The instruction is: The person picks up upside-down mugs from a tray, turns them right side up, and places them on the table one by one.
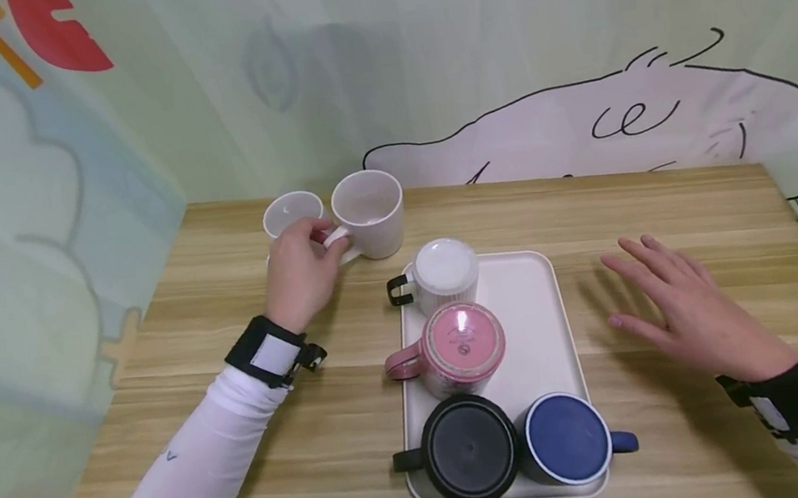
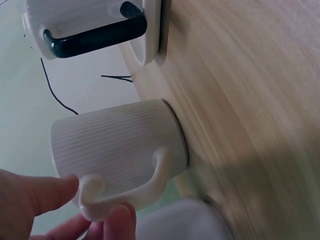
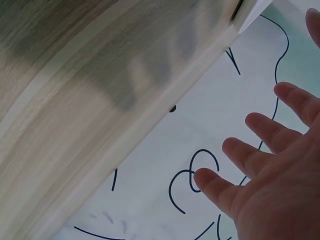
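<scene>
My left hand (image 1: 302, 274) pinches the handle of a white ribbed mug (image 2: 117, 140) between thumb and fingers. That mug stands upright near the table's back edge. Just left of it is a second white mug (image 1: 290, 210), partly hidden by the hand. Over the table to the right, my right hand (image 1: 702, 310) is held with fingers spread, touching nothing. Between the hands lies a white tray (image 1: 528, 308) with upside-down mugs: a white one with a black handle (image 1: 447, 269), a pink one (image 1: 464, 343), a black one (image 1: 471, 448) and a blue one (image 1: 566, 437).
The wooden table (image 1: 245, 463) ends at a pale printed cloth backdrop (image 1: 492, 35) behind and at the left. Handles of the tray's mugs stick out past its left and right edges. The black and blue mugs sit side by side at the near end.
</scene>
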Available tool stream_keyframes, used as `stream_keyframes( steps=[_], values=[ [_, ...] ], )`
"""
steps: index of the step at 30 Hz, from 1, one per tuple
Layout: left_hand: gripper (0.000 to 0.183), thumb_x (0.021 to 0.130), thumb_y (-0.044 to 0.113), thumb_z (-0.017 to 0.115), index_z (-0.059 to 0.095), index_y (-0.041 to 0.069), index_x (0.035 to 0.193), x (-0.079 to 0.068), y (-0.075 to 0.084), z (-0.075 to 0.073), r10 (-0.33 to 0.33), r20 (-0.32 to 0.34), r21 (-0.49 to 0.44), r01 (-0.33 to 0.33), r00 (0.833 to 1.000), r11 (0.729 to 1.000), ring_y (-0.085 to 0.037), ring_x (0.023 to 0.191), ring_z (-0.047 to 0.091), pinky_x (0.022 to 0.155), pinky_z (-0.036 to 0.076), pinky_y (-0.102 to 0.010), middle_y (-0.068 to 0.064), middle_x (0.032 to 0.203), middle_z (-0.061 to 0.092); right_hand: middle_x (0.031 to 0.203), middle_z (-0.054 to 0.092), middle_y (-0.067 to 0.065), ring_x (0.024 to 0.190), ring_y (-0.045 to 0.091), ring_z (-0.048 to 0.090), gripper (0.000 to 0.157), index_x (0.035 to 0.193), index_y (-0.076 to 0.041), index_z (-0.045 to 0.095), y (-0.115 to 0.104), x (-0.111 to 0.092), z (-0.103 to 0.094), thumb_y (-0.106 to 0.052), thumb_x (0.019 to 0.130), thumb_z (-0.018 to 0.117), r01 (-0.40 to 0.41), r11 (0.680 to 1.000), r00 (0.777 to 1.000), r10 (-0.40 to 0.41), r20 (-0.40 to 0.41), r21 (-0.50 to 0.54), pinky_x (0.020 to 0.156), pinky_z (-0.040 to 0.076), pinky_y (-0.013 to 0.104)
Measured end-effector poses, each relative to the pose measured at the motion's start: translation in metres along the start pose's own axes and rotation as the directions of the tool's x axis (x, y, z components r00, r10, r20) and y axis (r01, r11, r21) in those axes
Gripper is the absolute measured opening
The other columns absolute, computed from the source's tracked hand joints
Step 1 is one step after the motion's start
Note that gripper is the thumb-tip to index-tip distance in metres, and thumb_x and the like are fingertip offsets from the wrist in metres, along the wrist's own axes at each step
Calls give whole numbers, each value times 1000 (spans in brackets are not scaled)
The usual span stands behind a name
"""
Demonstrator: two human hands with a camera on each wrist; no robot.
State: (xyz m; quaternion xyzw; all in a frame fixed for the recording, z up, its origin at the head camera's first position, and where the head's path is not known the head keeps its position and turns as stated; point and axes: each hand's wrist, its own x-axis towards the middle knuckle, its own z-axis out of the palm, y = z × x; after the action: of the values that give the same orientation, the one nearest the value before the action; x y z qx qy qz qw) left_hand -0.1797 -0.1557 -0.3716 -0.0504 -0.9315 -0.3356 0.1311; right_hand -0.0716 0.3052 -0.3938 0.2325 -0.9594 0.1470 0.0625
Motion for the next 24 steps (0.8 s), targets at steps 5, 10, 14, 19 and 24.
stream_keyframes(
  steps=[5, 10, 14, 19, 24],
  values=[
    [38, 91, 25, 73, 66, -2, 117, -5, 0, -10, 37, -17, 25, -37, 999, 999, -25, 78, 55, 70, 43, -38, -13, 100, 65, 157, 31, 21, 148, 39, 15, 81, 154, -17, 39, -1, 0, -2, -42, 86, 76, 5, 1000, 1000, -5, -4, 1, 113, 12, 65],
    [40, 92, 27, 72, 64, -2, 120, -15, 3, -20, 64, 1, 31, -64, 998, 997, -24, 76, 55, 67, 45, -36, -12, 102, 62, 156, 32, 20, 148, 39, 18, 82, 155, -20, 37, -4, -3, -6, -43, 87, 75, -5, 1000, 1000, 5, 1, 3, 112, 15, 65],
    [42, 91, 26, 73, 63, -2, 120, -23, 6, -28, 89, 19, 22, -90, 996, 996, -24, 79, 57, 68, 48, -35, -13, 103, 60, 156, 33, 18, 145, 41, 23, 80, 155, -18, 38, -8, -5, -11, -41, 87, 75, 0, 1000, 1000, 0, 5, 10, 111, 18, 65],
    [44, 88, 27, 75, 64, -2, 120, -34, 9, -35, 154, 42, 34, -155, 987, 987, -26, 87, 58, 73, 49, -38, -13, 104, 60, 154, 37, 16, 139, 43, 33, 77, 152, -19, 42, -19, -9, -19, -40, 86, 76, -1, 1000, 1000, 0, 19, 31, 105, 29, 66],
    [46, 88, 30, 76, 64, 2, 123, -46, 10, -41, 233, 92, 51, -238, 968, 970, -27, 104, 60, 85, 49, -43, -10, 115, 62, 147, 47, 9, 131, 35, 45, 71, 148, -20, 49, -31, -15, -27, -37, 85, 78, 59, 997, 998, -59, 0, 49, 99, 40, 57]
  ],
)
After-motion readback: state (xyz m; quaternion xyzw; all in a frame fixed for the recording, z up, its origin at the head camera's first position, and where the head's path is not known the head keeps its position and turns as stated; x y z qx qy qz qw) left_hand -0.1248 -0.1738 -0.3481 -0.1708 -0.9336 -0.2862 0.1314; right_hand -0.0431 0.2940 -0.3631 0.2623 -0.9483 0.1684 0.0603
